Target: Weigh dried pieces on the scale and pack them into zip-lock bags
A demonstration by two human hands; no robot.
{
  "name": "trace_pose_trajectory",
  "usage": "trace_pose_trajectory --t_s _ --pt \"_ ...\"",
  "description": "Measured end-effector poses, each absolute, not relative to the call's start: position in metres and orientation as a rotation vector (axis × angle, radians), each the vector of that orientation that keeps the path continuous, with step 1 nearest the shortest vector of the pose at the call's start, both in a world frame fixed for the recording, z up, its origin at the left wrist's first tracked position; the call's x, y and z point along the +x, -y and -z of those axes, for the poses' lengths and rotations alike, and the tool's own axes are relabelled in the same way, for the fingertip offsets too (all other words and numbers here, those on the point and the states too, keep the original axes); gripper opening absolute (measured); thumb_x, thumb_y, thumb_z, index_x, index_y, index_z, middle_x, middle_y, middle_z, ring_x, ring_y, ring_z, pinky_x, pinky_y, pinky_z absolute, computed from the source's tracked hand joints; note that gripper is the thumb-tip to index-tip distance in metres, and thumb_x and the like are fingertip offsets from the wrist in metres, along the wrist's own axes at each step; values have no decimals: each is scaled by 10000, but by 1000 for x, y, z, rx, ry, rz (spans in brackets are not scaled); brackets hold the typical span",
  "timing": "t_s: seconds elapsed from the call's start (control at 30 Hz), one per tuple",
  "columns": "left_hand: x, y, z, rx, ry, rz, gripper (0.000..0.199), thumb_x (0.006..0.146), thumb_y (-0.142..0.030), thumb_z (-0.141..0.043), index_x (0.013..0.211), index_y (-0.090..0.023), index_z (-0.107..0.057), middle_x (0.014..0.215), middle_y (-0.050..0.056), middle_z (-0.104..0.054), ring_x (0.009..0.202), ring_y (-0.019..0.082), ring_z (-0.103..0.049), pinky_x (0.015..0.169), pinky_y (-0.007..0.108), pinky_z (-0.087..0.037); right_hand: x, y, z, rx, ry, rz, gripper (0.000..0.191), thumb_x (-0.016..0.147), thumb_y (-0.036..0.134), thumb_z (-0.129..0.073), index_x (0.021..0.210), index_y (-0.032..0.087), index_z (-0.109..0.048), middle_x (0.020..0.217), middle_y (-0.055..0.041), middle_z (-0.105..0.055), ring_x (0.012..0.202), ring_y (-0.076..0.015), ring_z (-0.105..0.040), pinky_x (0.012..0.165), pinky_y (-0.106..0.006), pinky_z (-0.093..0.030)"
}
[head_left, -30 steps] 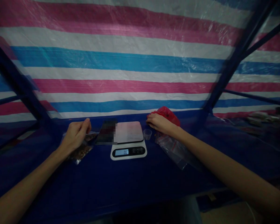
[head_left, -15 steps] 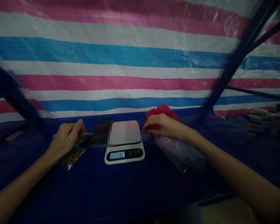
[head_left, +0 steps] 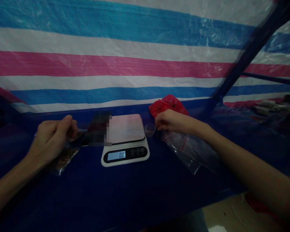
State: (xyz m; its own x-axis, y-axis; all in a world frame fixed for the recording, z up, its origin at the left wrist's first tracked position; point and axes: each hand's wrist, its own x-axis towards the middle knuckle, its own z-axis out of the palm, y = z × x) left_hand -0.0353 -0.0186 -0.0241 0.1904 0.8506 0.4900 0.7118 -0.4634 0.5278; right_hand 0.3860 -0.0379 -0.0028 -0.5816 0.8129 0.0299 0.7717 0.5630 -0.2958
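My left hand (head_left: pixel 54 133) is closed, thumb over curled fingers, above a clear plastic bag (head_left: pixel 67 157) with brown contents. What it holds, if anything, is hidden. My right hand (head_left: pixel 171 121) has its fingers bent together just right of a small clear plastic cup (head_left: pixel 150 130), apart from it. Its fingertips hide whatever they may pinch. A red plastic bag (head_left: pixel 171 102) lies behind this hand, and clear zip bags (head_left: pixel 187 149) lie below it. Between both hands stands a white digital kitchen scale (head_left: pixel 127 129) reading 0.0, its pan bare where visible.
A dark flat object (head_left: pixel 94 132), partly blurred out, lies left of the scale. Striped plastic sheeting (head_left: pixel 125 66) hangs behind the blue table surface (head_left: pixel 125 187). A blue frame post (head_left: pixel 241 61) rises at the right, with unclear items (head_left: pixel 268 108) beyond it.
My right hand has let go of the small cup and shifted right of it. The cup stays beside the scale. My left hand stays closed; the view has tilted down a little.
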Motion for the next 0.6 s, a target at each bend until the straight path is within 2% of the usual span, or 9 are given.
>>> trace_pose_trajectory --t_s 0.13,0.27,0.4,0.53,0.6 --pt "-29 22 21 2249 -1474 -1099 631 1028 -526 -331 527 -208 -546 516 -2 -536 510 119 -499 584 302 -373 378 45 -9 -1269 2368 -250 31 873 173 -705 878 162 -734 897 -49 -739 792 -170 -665 746 -296 -503" --pt "-23 28 13 2198 -1431 -1080 621 1015 -564 -332 527 -242 -542 507 10 -517 492 139 -463 536 311 -363 363 58 -18 -1119 2247 -351 138 893 270 -705 998 191 -750 958 -60 -754 854 -194 -697 773 -312 -542" --pt "-22 30 12 2180 -1399 -1084 606 1022 -509 -331 533 -221 -543 509 12 -520 490 124 -463 532 292 -368 351 65 -14 -1079 2291 -390 199 903 274 -714 1085 200 -743 931 -49 -756 816 -184 -703 759 -297 -548" --pt "-24 28 15 2194 -1383 -1099 606 1040 -458 -320 546 -191 -549 501 8 -525 488 104 -480 543 278 -363 361 62 -17 -1088 2320 -303 231 927 308 -690 1134 217 -738 1124 -75 -752 1010 -230 -706 878 -343 -557" --pt "-24 27 17 2205 -1379 -1099 619 1048 -472 -312 550 -194 -553 498 8 -530 482 103 -483 545 285 -361 376 57 -22 -1144 2318 -263 223 938 299 -664 1135 223 -735 1121 -74 -751 990 -233 -709 853 -346 -561"
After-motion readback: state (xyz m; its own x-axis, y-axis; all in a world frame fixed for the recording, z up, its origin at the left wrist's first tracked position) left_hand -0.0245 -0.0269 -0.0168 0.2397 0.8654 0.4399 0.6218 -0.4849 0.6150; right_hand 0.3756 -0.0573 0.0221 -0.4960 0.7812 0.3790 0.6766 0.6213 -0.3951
